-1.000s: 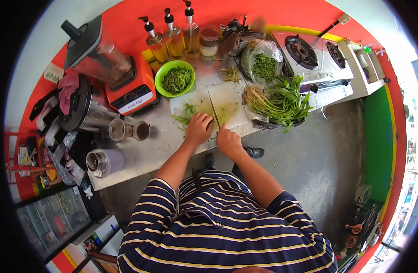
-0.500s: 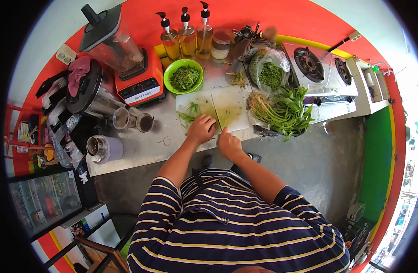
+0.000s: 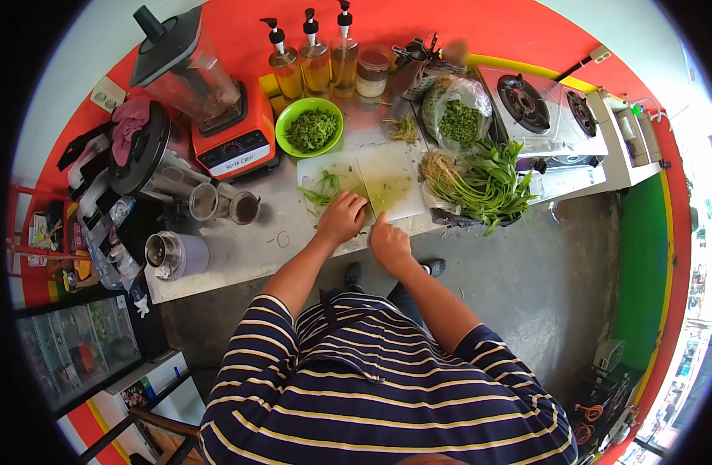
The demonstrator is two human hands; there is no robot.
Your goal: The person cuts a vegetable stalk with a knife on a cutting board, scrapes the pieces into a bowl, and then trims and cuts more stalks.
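Observation:
A white cutting board [image 3: 401, 159] lies on the metal table, wet with green juice and scattered bits. On its left half, my left hand [image 3: 342, 217] is closed, fingers curled down over leafy greens [image 3: 322, 188] whose leaves stick out beyond it. My right hand [image 3: 391, 242] is wrapped round the handle of a knife [image 3: 368, 186] at the board's near edge. The thin blade points away from me, just right of my left fingertips. What lies under my left fingers is hidden. Behind the board, a green bowl [image 3: 337, 144] holds chopped greens.
Right of the board lies a bunch of long-stemmed greens [image 3: 480, 184], with a plastic bag [image 3: 480, 97] of chopped greens behind. A gas stove [image 3: 553, 128] stands at far right. Left are a red blender [image 3: 236, 147], glass jars [image 3: 203, 201] and a lavender canister [image 3: 189, 254]. Pump bottles [image 3: 315, 68] line the wall.
The view has shifted slightly. Both hands stay nearly in place at the board, with the knife still in my right hand and the leafy greens under my left.

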